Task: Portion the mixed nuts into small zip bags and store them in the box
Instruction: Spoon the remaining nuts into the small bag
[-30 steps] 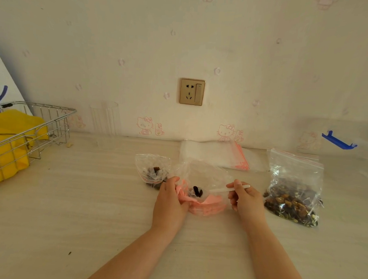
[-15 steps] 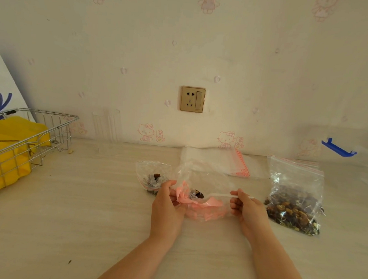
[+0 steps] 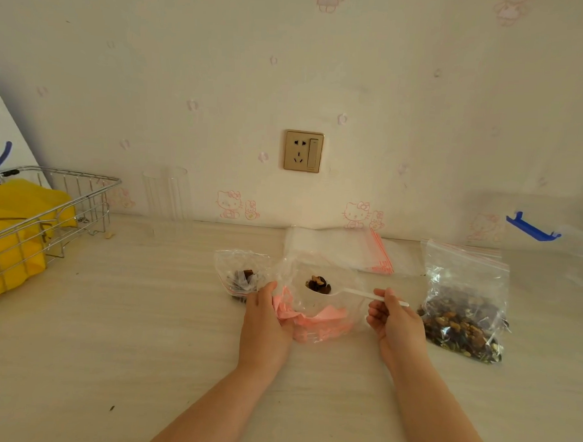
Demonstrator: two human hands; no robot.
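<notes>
A person's left hand [image 3: 265,323] grips the pink-edged mouth of a small zip bag [image 3: 316,298] on the bench [image 3: 145,314]. The right hand [image 3: 394,320] pinches a white plastic spoon [image 3: 354,292], its load of mixed nuts [image 3: 318,283] inside that bag; the large nut bag [image 3: 463,305] stands just beside it.

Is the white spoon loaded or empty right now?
Loaded: the white spoon, gripped by the right hand, carries a dark heap of nuts in its bowl.

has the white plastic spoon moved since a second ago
Yes: the white plastic spoon now reaches further left toward the small filled zip bag, nuts in its bowl.
</notes>
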